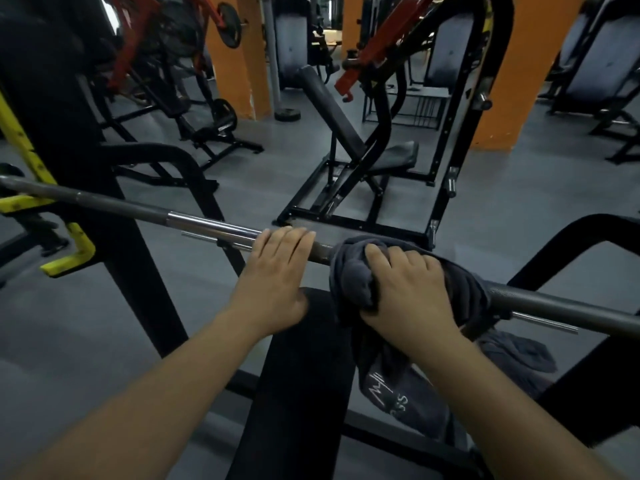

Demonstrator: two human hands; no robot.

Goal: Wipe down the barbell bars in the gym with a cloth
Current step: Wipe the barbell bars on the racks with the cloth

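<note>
The right hand (405, 289) was closed around a dark grey cloth (356, 278), and the cloth was wrapped over the bar (214, 226), so the hand gripped the bar through the fabric. A loose end of the cloth hung down below the bar, beside the black bench pad (298, 393), with some pale lettering on it that was too small to read. The left hand (277, 271) lay bare on the bar just beside the cloth, with the fingers curled over the top; the thumb side was hidden, so I cannot tell how firmly it held.

The bar itself ran across the view from the upper left to the lower right, resting near a yellow hook (65, 258) on the black rack post (114, 209). A shiny sleeve part was to the left of the bare hand, and a darker rough part was under both hands.

To do this step well, I think the left hand should keep the bar steady while the right hand squeezes the cloth fully around and slides along it, also twisting a little, because dirt probably sits in the rough part. The hanging end should be kept from catching.
</note>
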